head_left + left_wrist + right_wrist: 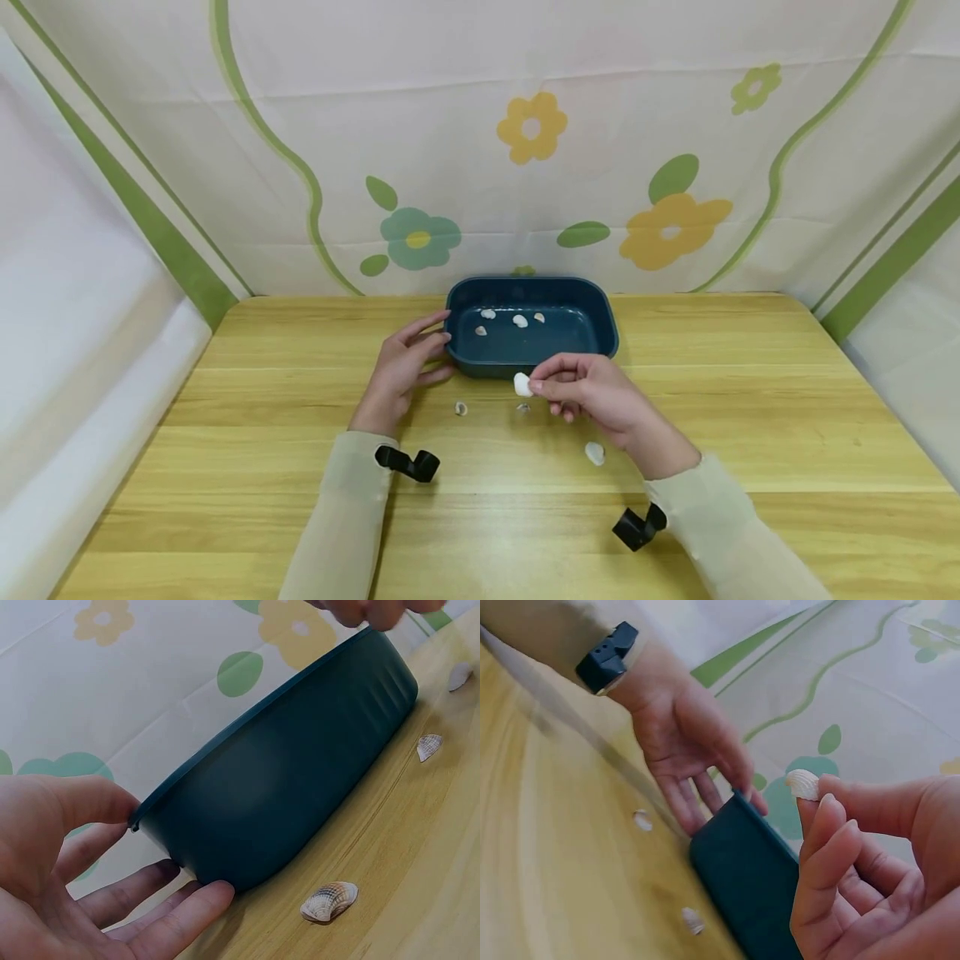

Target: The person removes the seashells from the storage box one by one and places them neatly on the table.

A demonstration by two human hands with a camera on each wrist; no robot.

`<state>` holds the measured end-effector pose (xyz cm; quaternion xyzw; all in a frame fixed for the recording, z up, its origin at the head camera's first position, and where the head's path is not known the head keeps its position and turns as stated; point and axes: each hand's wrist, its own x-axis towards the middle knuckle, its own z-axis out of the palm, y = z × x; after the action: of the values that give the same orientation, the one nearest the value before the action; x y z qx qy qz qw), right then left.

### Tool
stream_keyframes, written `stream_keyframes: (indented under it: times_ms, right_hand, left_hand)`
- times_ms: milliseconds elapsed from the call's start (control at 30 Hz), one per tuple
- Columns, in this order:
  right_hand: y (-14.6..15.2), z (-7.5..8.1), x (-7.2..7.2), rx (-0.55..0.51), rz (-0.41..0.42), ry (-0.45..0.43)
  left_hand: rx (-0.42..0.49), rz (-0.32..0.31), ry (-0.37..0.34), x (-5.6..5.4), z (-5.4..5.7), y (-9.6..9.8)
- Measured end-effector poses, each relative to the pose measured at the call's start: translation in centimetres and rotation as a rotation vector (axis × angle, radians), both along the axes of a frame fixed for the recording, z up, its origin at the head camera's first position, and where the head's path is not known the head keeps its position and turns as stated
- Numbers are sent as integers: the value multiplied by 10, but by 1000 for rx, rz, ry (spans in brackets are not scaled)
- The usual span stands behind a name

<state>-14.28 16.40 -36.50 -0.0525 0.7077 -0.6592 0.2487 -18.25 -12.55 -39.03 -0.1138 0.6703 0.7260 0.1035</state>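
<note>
A white ribbed seashell (522, 384) is pinched between the thumb and fingertips of my right hand (592, 392), just in front of the basin's near rim. The dark teal basin (480, 367) is a rounded rectangle with several small shells (520, 321) on its floor. My left hand (401, 367) touches the basin's left end, its extended fingers against the rim and wall in the left wrist view. On the table in front lie a brown-and-white shell (328, 901), a small shell piece (429, 747) and a white shell (595, 452).
The wooden table (225, 467) ends at a flower-patterned cloth (450, 150) right behind the basin. White cloth hangs on both sides. Each wrist carries a black camera mount (408, 463).
</note>
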Motion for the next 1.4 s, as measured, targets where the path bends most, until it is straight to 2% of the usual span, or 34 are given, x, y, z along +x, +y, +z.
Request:
stream_keyframes:
  times_ms: [467,1067,1400]
  right_hand:
    - [9,-25,17,17,-1,-59]
    - [7,-29,27,210,81,-4]
    - [5,-28,30,267,125,16]
  left_hand:
    - [8,6,-2,0,0,1]
    - [-4,6,1,0,-2,0]
    - [-10,8,4,0,-2,1]
